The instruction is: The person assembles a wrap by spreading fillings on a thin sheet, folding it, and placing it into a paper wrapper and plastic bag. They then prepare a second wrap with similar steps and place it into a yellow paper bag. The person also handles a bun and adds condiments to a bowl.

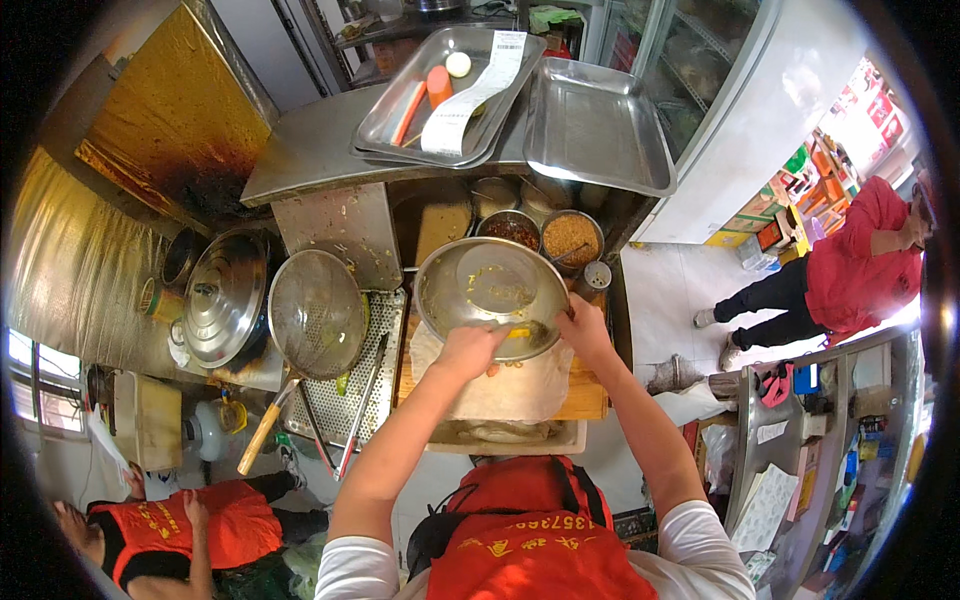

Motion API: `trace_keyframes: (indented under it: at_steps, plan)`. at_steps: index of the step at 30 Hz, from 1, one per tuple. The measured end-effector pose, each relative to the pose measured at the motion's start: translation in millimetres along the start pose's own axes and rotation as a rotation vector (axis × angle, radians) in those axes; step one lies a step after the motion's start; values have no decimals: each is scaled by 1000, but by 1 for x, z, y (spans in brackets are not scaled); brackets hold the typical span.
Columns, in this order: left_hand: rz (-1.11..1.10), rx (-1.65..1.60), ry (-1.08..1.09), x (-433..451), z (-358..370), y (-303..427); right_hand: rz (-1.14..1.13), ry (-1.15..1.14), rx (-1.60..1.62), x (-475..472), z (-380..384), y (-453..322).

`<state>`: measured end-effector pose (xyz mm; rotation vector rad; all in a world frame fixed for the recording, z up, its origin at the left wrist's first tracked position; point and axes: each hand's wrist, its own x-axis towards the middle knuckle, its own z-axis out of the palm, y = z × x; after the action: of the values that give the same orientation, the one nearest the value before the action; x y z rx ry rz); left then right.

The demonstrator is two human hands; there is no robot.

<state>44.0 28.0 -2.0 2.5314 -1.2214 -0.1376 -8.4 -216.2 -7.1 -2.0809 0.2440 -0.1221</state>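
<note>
My right hand [583, 324] grips the right rim of a stainless steel bowl [450, 292]. Yellow bits of food cling to the bowl's inside. At its near edge, my left hand [472, 352] is closed on a small tool with a yellow part [519, 332], held against the inner wall; its exact kind is unclear. Under the bowl, a pale flat sheet of dough [517, 394] covers part of a wooden board [589, 394]. The bowl hides the sheet's far part.
Containers of chilli [510, 229] and yellow crumbs [571, 236] stand beyond the bowl. To the left are a mesh strainer [319, 315], tongs [366, 397] and a lidded pot [225, 300]. Metal trays [600, 127] lie on the shelf. Other people stand at lower left [225, 529] and right [862, 262].
</note>
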Motion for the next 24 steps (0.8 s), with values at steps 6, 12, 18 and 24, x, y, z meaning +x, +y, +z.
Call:
trace_keyframes:
  at_steps: [6, 12, 18, 24]
  plan:
    - [-415, 71, 146, -18, -33, 13, 17, 82, -20, -12, 2, 19]
    - [-517, 103, 179, -2, 4, -2, 86, 25, 131, -16, 8, -11]
    - [-398, -34, 119, -12, 10, 20, 125, 69, 155, -14, 10, -6]
    - [-399, 105, 352, 19, -21, 8, 129, 44, 124, -18, 15, 3]
